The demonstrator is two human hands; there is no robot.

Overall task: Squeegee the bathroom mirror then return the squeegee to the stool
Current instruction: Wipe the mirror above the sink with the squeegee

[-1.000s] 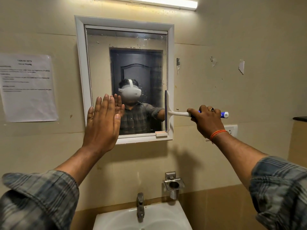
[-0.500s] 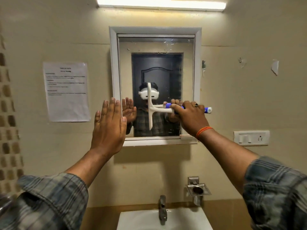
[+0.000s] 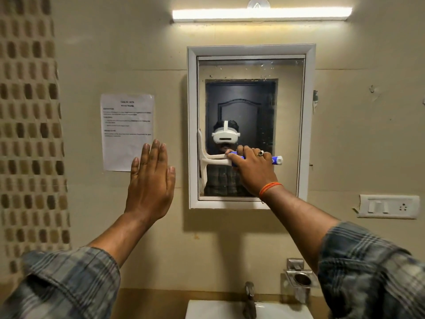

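The right hand (image 3: 251,168), arm stretched forward and up, curled its fingers around the blue grip of the white plastic squeegee (image 3: 212,158), a ring on one finger and an orange thread at the wrist. The left hand (image 3: 150,180) was raised flat with fingers straight and together, palm toward the beige wall (image 3: 138,54) just left of the mirror, holding nothing; whether it touched the wall could not be told.

The squeegee's handle lay roughly level, its blue end pointing right, while its blade stood upright at the left edge of the glass of the white-framed rectangular mirror (image 3: 308,125), in the lower half.

A printed paper sheet (image 3: 127,125) hung on the wall beyond the left hand. Above the mirror glowed a tube light (image 3: 262,14); to the right sat a white switch plate (image 3: 388,206). Below were a white basin (image 3: 218,310), a metal tap (image 3: 250,300) and a metal holder (image 3: 299,276).
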